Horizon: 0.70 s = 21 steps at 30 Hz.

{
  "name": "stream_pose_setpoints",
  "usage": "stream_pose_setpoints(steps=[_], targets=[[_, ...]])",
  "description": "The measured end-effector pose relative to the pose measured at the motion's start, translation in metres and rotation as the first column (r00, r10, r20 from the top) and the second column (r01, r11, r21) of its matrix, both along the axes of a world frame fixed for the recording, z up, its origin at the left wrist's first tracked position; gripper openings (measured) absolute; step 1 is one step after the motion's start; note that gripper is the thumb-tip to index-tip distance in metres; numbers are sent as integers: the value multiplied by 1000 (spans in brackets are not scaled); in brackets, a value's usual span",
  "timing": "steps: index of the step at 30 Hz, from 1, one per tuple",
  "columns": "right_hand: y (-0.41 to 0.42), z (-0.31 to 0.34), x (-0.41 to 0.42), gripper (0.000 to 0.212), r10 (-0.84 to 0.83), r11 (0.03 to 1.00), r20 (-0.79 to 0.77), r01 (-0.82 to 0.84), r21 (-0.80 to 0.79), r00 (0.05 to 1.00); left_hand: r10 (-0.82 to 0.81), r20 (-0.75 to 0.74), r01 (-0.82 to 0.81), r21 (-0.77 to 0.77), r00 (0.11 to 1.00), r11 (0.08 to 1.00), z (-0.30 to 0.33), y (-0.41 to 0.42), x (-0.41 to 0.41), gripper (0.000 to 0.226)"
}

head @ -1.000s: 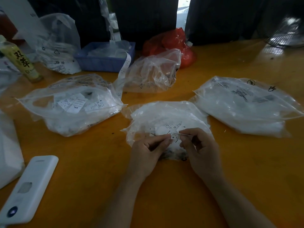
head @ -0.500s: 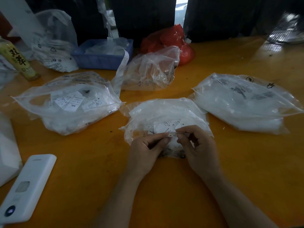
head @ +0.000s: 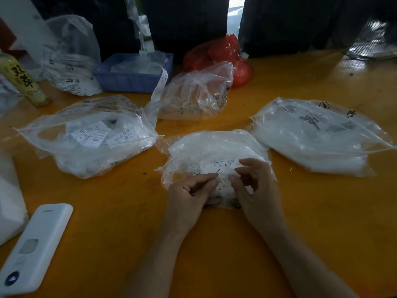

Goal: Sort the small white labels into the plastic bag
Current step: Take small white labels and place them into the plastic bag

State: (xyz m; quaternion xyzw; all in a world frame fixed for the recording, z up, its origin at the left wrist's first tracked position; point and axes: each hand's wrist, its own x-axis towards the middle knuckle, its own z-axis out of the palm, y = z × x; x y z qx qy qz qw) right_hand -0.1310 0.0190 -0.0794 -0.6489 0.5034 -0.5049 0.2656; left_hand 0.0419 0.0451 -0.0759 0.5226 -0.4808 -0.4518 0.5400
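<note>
A clear plastic bag (head: 210,149) with small white labels (head: 221,166) inside lies in the middle of the orange table. Both hands work at its near edge. My left hand (head: 189,194) pinches a small white label (head: 221,179) between thumb and forefinger. My right hand (head: 255,190) has curled fingers pinching the same label and the bag film beside it. To the left lies a second clear bag (head: 90,138) holding white size labels, and a third, fuller bag (head: 315,136) lies on the right.
A white handheld device (head: 34,246) lies at the front left. Behind stand a blue tray (head: 133,78), a crumpled clear bag (head: 197,93), a red bag (head: 225,54), a printed bag (head: 68,59) and a yellow bottle (head: 23,80). Bare table (head: 322,211) at front right.
Both hands stay at the middle bag's near edge. The right hand's fingers have lifted and spread a little; the label between the hands has dropped slightly lower.
</note>
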Motion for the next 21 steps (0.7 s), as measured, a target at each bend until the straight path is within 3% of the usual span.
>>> stream_pose_setpoints(steps=[4,8,12,17,19,21], targets=[[-1,2,-1,14,33,996,-121,-43,-80,992,13,4,-13,11,1000,1000,-1,-1,1,19],[0,4,1,17,154,972,-165,-179,-152,974,27,29,-25,-47,999,999,5,0,1,17],[-1,0,-1,17,164,976,-206,-190,-111,965,-1,38,2,-37,999,999,6,1,1,17],[-1,3,-7,12,21,1000,-12,-21,3,1000,57,178,-49,-48,982,998,2,0,1,22],[-1,4,-9,9,59,996,38,-61,63,998,84,180,-80,-29,980,996,2,-1,1,25],[-2,3,-8,19,86,993,94,-92,72,992,124,223,-110,-71,967,991,8,1,4,26]])
